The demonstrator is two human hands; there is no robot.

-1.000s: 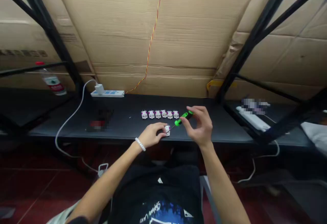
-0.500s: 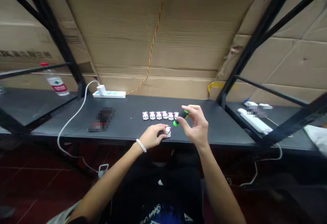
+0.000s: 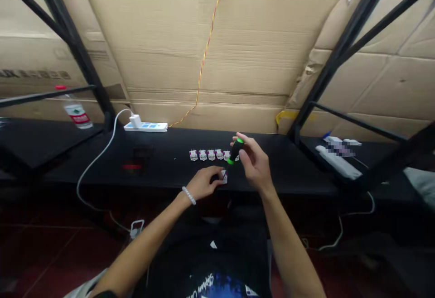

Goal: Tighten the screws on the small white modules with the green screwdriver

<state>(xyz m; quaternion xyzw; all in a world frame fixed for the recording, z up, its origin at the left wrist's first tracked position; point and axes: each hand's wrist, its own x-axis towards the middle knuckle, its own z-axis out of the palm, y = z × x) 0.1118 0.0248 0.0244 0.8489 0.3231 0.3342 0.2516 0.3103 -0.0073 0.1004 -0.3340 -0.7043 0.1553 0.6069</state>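
My right grip (image 3: 254, 164) pinches a green-and-black screwdriver (image 3: 236, 151) in its fingertips, the long axis slanting down-left toward a white module (image 3: 223, 176); my left grip (image 3: 204, 184) is nearer, closed on that module at the desk (image 3: 163, 162) edge; a row of modules (image 3: 210, 155) lies just behind.

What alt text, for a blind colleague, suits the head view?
A person's right hand holds a green-and-black screwdriver above a small white module that the left hand steadies on a black table, beside a row of similar modules.
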